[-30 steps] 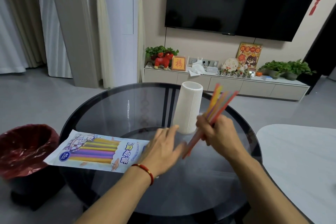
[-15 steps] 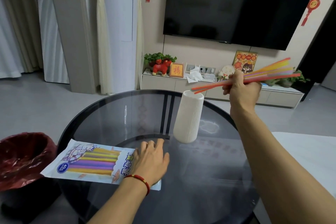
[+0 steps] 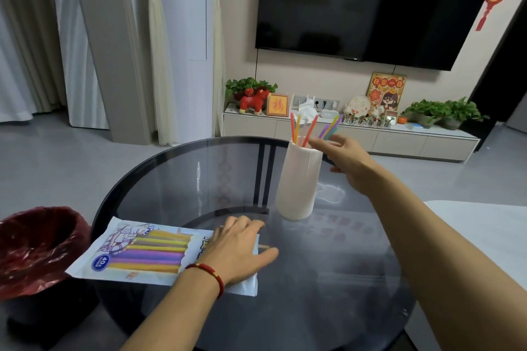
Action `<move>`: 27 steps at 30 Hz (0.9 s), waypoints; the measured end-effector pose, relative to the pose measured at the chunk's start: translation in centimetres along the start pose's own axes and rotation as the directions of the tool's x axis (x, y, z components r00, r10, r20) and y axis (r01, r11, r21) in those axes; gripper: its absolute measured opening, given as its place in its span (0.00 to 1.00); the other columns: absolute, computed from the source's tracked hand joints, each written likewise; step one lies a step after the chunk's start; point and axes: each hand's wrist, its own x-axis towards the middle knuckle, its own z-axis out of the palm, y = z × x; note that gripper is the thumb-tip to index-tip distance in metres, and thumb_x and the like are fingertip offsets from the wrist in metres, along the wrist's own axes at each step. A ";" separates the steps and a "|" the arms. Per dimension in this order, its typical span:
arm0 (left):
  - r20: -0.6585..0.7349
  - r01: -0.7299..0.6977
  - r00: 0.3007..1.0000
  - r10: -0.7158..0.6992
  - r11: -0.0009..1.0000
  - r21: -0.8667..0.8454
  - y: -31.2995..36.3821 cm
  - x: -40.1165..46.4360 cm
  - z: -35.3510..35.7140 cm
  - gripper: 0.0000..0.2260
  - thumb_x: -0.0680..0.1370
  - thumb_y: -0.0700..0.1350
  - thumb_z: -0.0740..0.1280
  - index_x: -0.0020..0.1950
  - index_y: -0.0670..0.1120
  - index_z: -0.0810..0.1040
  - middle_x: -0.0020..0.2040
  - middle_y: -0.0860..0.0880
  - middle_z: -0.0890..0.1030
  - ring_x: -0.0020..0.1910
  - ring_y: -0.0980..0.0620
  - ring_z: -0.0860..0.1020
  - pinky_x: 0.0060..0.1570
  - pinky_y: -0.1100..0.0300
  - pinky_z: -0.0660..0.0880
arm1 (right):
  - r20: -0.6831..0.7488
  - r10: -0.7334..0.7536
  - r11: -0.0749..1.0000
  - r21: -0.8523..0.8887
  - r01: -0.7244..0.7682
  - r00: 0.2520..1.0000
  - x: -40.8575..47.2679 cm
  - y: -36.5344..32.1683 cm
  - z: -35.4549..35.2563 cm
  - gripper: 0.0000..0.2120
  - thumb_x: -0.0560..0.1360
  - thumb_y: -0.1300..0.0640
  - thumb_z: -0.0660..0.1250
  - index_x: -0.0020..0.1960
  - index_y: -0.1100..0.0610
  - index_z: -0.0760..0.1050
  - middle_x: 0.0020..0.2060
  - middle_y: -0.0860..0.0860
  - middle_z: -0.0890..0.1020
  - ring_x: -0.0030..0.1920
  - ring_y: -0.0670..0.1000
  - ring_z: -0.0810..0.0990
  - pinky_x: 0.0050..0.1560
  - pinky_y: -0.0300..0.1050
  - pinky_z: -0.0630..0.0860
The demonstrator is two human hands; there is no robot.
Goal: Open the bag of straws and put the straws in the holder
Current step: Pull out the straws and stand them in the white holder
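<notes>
Your left hand (image 3: 236, 251) lies flat on the right end of the straw bag (image 3: 148, 253), fingers straight and relaxed, pressing the bag to the round glass table (image 3: 328, 279). The bag lies flat at the table's left edge, with yellow and purple straws showing through it. Your right hand (image 3: 346, 158) hangs just beside the rim of the white ribbed holder (image 3: 298, 182), fingers spread and loose, gripping nothing. Red, orange, yellow, purple and green straws (image 3: 309, 129) stand in the holder, fanned out above its mouth. The holder stands upright near the table's far side. A bin with a red liner (image 3: 37, 248) sits on the floor to the left, just beside the table.
</notes>
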 end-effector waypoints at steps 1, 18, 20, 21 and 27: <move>0.039 -0.027 0.999 0.026 1.000 0.013 -0.4 -0.2 -0.2 0.34 0.74 0.68 0.61 0.75 0.52 0.64 0.71 0.52 0.68 0.70 0.49 0.63 0.69 0.52 0.64 | -0.027 -0.011 1.000 0.017 0.012 1.000 -0.6 0.5 0.0 0.37 0.74 0.39 0.75 0.76 0.55 0.71 0.68 0.54 0.80 0.67 0.58 0.77 0.58 0.54 0.76; 0.347 -0.091 0.938 -0.008 0.959 0.267 -2.0 -0.9 -1.5 0.39 0.59 0.60 0.74 0.65 0.48 0.63 0.56 0.50 0.62 0.57 0.46 0.69 0.71 0.38 0.58 | 0.252 -0.034 0.978 -0.189 0.084 0.967 -11.2 11.2 8.3 0.07 0.81 0.59 0.65 0.55 0.58 0.81 0.44 0.53 0.86 0.38 0.56 0.88 0.33 0.49 0.85; 0.302 -0.093 0.953 0.002 0.953 0.288 -1.5 -0.9 -1.8 0.36 0.58 0.60 0.74 0.61 0.49 0.66 0.53 0.51 0.61 0.48 0.48 0.69 0.62 0.44 0.68 | 0.273 0.027 0.994 -0.107 0.002 0.962 -11.3 11.8 9.2 0.09 0.83 0.57 0.63 0.59 0.58 0.79 0.48 0.54 0.84 0.37 0.57 0.88 0.33 0.46 0.84; 0.266 -0.108 0.964 0.022 0.944 0.312 -1.3 -0.9 -2.0 0.36 0.58 0.60 0.74 0.61 0.49 0.66 0.52 0.51 0.61 0.45 0.49 0.68 0.54 0.48 0.70 | 0.282 0.057 0.998 -0.050 -0.045 0.958 -11.3 11.9 9.6 0.10 0.83 0.56 0.62 0.60 0.59 0.78 0.49 0.55 0.83 0.36 0.58 0.88 0.33 0.47 0.83; 0.083 -0.281 0.953 0.292 0.741 0.610 1.4 -1.6 -2.6 0.34 0.63 0.49 0.73 0.66 0.47 0.65 0.58 0.47 0.65 0.53 0.45 0.69 0.54 0.50 0.67 | 0.457 0.126 0.924 0.270 -0.272 0.881 -11.9 11.2 11.7 0.16 0.84 0.53 0.58 0.52 0.63 0.79 0.40 0.59 0.81 0.33 0.56 0.82 0.34 0.47 0.80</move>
